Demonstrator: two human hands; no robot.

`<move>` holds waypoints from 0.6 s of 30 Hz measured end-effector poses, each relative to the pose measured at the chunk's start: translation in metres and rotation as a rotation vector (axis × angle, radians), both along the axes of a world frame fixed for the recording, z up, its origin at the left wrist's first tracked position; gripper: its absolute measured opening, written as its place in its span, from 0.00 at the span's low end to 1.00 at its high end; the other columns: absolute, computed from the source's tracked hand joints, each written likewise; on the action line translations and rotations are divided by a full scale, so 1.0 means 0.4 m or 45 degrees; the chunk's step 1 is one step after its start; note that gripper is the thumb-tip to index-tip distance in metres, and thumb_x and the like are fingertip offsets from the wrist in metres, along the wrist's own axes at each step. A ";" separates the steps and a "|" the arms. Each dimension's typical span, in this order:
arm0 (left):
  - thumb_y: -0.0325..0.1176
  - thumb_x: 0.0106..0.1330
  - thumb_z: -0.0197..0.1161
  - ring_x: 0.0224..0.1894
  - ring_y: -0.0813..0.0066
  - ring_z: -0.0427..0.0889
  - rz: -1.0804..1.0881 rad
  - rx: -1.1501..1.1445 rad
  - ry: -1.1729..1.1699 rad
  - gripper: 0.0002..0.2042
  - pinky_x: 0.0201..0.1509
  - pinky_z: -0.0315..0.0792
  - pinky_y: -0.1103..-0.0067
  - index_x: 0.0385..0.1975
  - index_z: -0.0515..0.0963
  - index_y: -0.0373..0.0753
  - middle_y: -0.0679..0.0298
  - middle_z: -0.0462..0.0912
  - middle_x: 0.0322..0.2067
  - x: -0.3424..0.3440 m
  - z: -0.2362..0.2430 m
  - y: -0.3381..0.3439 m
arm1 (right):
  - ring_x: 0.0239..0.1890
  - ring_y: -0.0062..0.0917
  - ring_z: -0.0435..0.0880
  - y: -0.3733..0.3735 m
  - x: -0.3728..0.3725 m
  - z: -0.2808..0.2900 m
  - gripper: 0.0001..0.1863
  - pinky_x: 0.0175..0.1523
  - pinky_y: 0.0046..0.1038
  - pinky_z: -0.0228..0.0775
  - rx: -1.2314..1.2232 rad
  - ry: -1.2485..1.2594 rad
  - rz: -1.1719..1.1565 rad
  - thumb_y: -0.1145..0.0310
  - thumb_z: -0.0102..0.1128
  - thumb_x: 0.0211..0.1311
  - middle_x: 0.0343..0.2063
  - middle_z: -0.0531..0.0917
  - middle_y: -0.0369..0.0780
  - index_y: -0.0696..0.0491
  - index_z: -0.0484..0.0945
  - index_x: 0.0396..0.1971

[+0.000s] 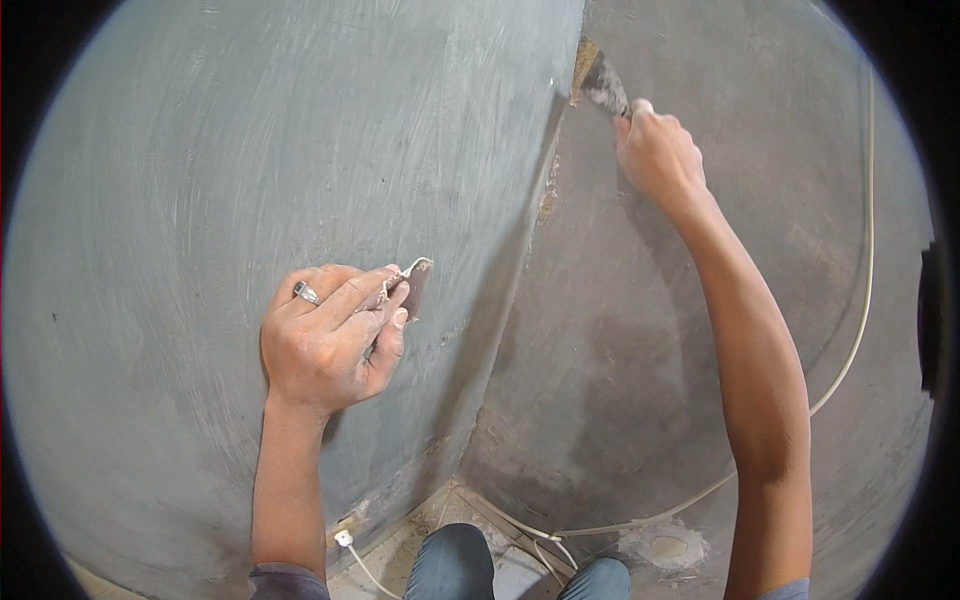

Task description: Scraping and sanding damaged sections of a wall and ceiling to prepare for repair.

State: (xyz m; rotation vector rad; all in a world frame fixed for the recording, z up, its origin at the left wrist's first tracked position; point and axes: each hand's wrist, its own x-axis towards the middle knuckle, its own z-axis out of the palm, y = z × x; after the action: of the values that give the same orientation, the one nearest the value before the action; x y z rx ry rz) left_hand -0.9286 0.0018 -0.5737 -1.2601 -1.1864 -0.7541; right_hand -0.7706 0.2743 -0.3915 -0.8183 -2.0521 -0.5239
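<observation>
My right hand (661, 152) is raised at the upper right, closed around the handle of a putty knife (605, 86). Its blade lies at the wall corner, beside a brownish bare patch (584, 62). Lower and to the left, my left hand (335, 330) wears a ring and pinches a small folded piece of sandpaper (420, 285) with a whitish, dusty edge. That hand is close to the grey left wall (200, 200); whether the piece touches the wall I cannot tell.
Two walls meet in a chipped corner seam (520, 270). A pale cable (868, 250) curves down the right wall (620, 300) to the floor. A white plug (344, 538) with a cord is at the left wall's base. My knees (452, 565) show at the bottom.
</observation>
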 end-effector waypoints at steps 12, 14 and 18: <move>0.29 0.52 0.66 0.33 0.74 0.84 0.018 0.001 -0.004 0.03 0.39 0.72 0.76 0.24 0.86 0.41 0.66 0.88 0.33 0.002 -0.002 0.011 | 0.48 0.51 0.83 -0.010 0.019 0.002 0.21 0.55 0.48 0.73 -0.052 0.139 0.070 0.56 0.49 0.70 0.41 0.84 0.57 0.61 0.78 0.46; 0.29 0.52 0.66 0.33 0.74 0.84 -0.003 0.006 -0.011 0.03 0.39 0.72 0.76 0.24 0.86 0.41 0.66 0.88 0.33 0.005 0.003 0.013 | 0.46 0.52 0.83 -0.002 0.024 0.018 0.20 0.52 0.49 0.74 0.061 0.339 0.265 0.59 0.47 0.71 0.38 0.84 0.57 0.63 0.76 0.44; 0.29 0.52 0.66 0.33 0.75 0.84 0.024 -0.018 0.001 0.03 0.39 0.72 0.76 0.24 0.86 0.40 0.67 0.88 0.33 0.002 0.002 0.004 | 0.45 0.53 0.83 -0.048 -0.020 -0.025 0.18 0.50 0.51 0.74 0.102 0.540 0.485 0.61 0.47 0.72 0.37 0.83 0.59 0.63 0.72 0.45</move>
State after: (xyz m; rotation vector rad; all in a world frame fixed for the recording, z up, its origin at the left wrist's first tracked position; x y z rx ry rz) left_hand -0.9278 0.0033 -0.5729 -1.2591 -1.2031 -0.7324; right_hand -0.7785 0.2552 -0.4017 -0.4273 -1.7203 -0.1958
